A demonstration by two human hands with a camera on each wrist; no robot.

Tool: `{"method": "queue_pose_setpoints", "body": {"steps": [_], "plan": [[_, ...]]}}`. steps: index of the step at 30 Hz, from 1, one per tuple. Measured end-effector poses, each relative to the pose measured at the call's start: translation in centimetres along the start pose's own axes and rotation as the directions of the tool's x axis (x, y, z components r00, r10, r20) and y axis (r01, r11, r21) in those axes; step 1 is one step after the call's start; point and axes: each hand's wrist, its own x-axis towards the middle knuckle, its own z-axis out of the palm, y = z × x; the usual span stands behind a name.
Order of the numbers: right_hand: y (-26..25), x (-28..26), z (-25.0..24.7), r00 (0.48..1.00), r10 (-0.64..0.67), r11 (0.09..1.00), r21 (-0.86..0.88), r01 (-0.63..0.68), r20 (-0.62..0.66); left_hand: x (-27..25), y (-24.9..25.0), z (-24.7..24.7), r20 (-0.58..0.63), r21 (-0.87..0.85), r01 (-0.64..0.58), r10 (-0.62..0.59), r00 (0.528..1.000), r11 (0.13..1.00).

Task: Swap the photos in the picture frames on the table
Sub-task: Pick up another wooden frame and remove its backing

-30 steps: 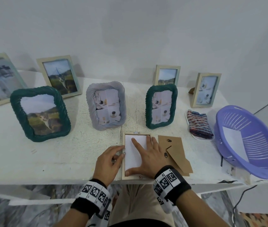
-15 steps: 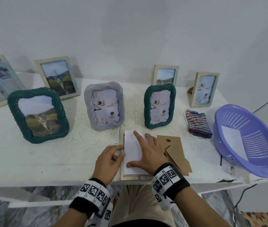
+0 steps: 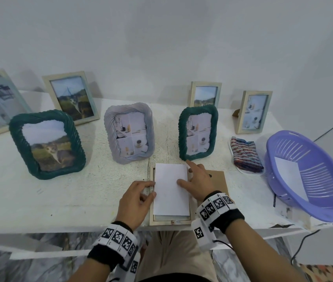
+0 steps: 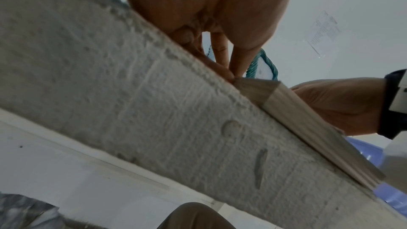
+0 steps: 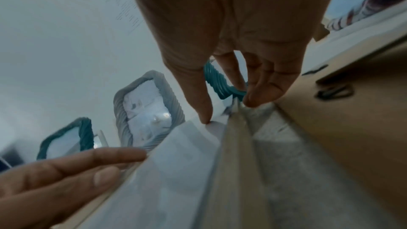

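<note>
A light wooden frame (image 3: 170, 220) lies face down at the table's front edge, its back open. A white photo (image 3: 171, 192), blank side up, lies on it, overhanging the far rail. My left hand (image 3: 153, 188) pinches the frame's left rail with thumb and index finger, touching the photo's left edge. My right hand (image 3: 184, 173) presses its thumb on the photo's right side, with the index finger stretched to the photo's far right corner. The right wrist view shows that thumb (image 5: 206, 119) on the photo (image 5: 176, 163). A brown cardboard backing (image 3: 218, 180) lies partly under my right hand.
Just behind stand a green frame (image 3: 198, 133) and a grey frame (image 3: 129, 133), with a larger green frame (image 3: 47, 143) at left. Wooden frames line the wall. A striped cloth (image 3: 245, 157) and a purple basket (image 3: 308, 176) holding a white sheet are at right.
My right hand came off the middle of the photo and shifted right, leaving only the thumb on it. The photo slid away from me, over the frame's far rail. My left hand stayed put.
</note>
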Motion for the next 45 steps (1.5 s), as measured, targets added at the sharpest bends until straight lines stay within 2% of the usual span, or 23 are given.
{"method": "queue_pose_setpoints", "body": {"steps": [2,6,9,13,16,21,25,26,28,30,31,34,35,37,39,40,42,43,45], "plan": [[0.3,0.4,-0.3,0.999,0.054,0.998,-0.019,-0.053,0.007,0.0,0.0,0.0,0.0,-0.006,-0.001,0.001,1.0,1.0],[0.3,0.5,-0.7,0.997,0.079,0.997,0.005,-0.079,0.01,0.0,-0.1,0.0,0.003,-0.005,-0.005,0.005,1.0,1.0],[-0.1,-0.1,-0.7,0.996,0.068,0.997,0.039,-0.066,-0.064,0.0,-0.1,-0.1,0.003,-0.008,-0.012,0.012,1.0,1.0],[-0.9,-1.6,-1.4,0.986,-0.03,0.995,0.087,0.044,-0.163,-0.2,0.0,-0.1,-0.006,-0.021,-0.013,0.013,1.0,1.0],[-0.5,-2.4,-1.7,0.948,-0.1,0.974,0.164,0.156,-0.303,-0.1,0.0,-0.1,-0.005,-0.027,-0.017,0.017,1.0,0.999],[-0.9,-2.6,-2.4,0.947,-0.078,0.948,0.27,0.168,-0.313,-0.1,-0.1,-0.2,-0.001,-0.017,-0.007,0.007,1.0,1.0],[-2.9,-4.1,-2.9,0.917,-0.104,0.877,0.399,0.266,-0.384,-0.8,1.9,-0.7,-0.134,0.012,-0.019,0.021,0.991,1.0],[-3.4,-4.7,-2.8,0.909,-0.125,0.858,0.417,0.3,-0.396,-1.1,2.9,-1.0,-0.128,-0.005,-0.046,0.045,0.991,0.999],[-4.6,-6.3,-2.8,0.897,-0.15,0.813,0.463,0.352,-0.416,-1.7,5.3,-1.5,-0.01,-0.129,-0.077,0.077,0.997,0.989],[-5.8,-8.0,-2.8,0.898,-0.177,0.755,0.529,0.387,-0.404,-2.2,7.5,-1.9,0.116,-0.292,-0.039,0.076,0.99,0.956],[-6.3,-8.5,-2.7,0.904,-0.188,0.738,0.552,0.388,-0.383,-2.3,8.2,-1.9,0.13,-0.361,-0.022,0.074,0.989,0.932],[-6.7,-9.0,-1.6,0.915,-0.218,0.725,0.572,0.384,-0.338,-2.3,9.1,-2.4,0.072,-0.489,-0.018,0.061,0.996,0.872],[-6.4,-8.8,-1.0,0.914,-0.213,0.733,0.562,0.383,-0.346,-2.2,9.1,-2.6,0.049,-0.532,0.001,0.029,0.998,0.847],[-5.5,-8.6,-0.5,0.899,-0.192,0.822,0.436,0.366,-0.393,-2.1,9.0,-3.1,0.029,-0.644,0.069,-0.066,0.997,0.762],[-4.6,-8.8,-0.8,0.906,-0.122,0.898,0.344,0.275,-0.404,-1.9,8.9,-3.6,0.02,-0.713,0.112,-0.14,0.99,0.692],[-4.2,-9.1,-0.9,0.93,-0.068,0.883,0.412,0.224,-0.36,-1.8,8.8,-3.8,0.018,-0.726,0.122,-0.159,0.987,0.676],[-3.4,-9.6,-0.8,0.983,-0.002,0.75,0.651,0.121,-0.181,-1.6,8.6,-3.9,0.022,-0.73,0.13,-0.167,0.986,0.67],[-3.0,-9.9,-0.7,0.994,0.003,0.674,0.734,0.082,-0.113,-1.5,8.7,-3.8,0.032,-0.729,0.135,-0.163,0.986,0.671],[-1.9,-10.4,-0.5,0.997,-0.008,0.61,0.789,0.071,-0.083,-1.3,8.8,-3.4,0.063,-0.706,0.154,-0.155,0.986,0.691]]}}
